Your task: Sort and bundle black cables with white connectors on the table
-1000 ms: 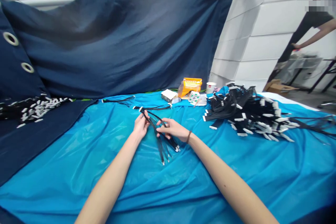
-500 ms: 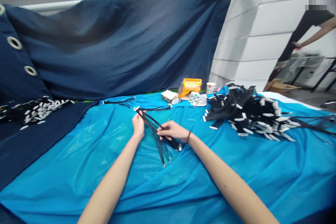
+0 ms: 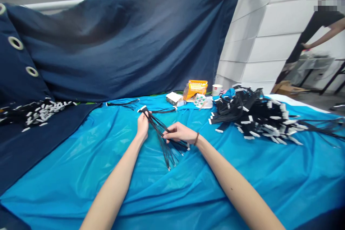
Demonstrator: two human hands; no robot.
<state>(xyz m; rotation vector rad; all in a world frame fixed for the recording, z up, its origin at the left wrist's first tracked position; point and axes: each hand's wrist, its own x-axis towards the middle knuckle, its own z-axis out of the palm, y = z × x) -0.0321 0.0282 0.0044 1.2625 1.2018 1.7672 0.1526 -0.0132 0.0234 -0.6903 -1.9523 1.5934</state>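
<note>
The left hand (image 3: pixel 142 124) is holding a bundle of black, white-tipped cables (image 3: pixel 155 124) near its upper end; the right hand (image 3: pixel 179 133) is pinching it midway (loose ends (image 3: pixel 169 168) fanning out below) over a wrinkled bright-blue plastic sheet (image 3: pixel 242 165).

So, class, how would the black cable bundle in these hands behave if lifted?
The cable bundle would probably droop: its wires look thin and splay apart. It seems light, as the right hand just pinches it. Its fanned ends might tangle.
</note>
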